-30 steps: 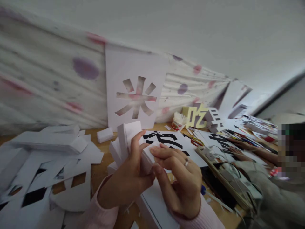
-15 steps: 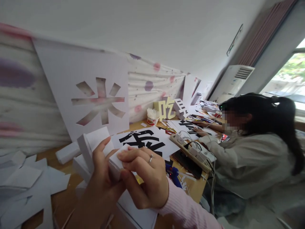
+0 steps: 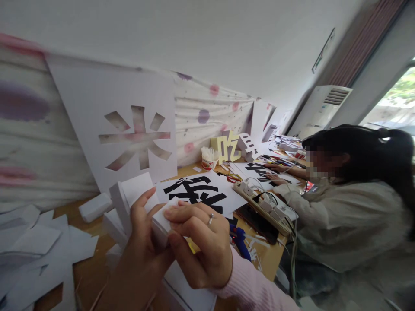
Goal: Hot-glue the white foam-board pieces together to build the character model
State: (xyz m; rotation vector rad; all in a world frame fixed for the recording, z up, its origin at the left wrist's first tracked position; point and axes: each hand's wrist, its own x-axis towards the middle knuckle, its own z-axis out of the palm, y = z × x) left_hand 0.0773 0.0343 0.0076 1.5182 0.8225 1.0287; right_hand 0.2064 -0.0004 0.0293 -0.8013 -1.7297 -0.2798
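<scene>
Low in the middle of the head view is a white three-dimensional character made of foam board (image 3: 138, 188), with several box-like strokes. My left hand (image 3: 139, 246) is closed around one of its strokes, thumb and fingers on either side. The fingers and thumb of my right hand (image 3: 201, 242), which wears a ring, pinch the end of that same stroke. My hands hide much of the piece. Below my right hand, another white side of the foam board (image 3: 191, 283) shows. Just beyond my right wrist lies a blue glue gun (image 3: 240, 239).
White offcuts (image 3: 29, 255) pile at left. A board with a cut-out character (image 3: 74, 108) leans on the wall. Behind my hands lies a sheet with black strokes (image 3: 231, 192). A power strip (image 3: 259, 203) with cables and a co-worker (image 3: 343, 216) are at right.
The view has shifted slightly, so the scene sits a little differently in the picture. Both hands keep the same hold on the white character, with no clear movement against it.
</scene>
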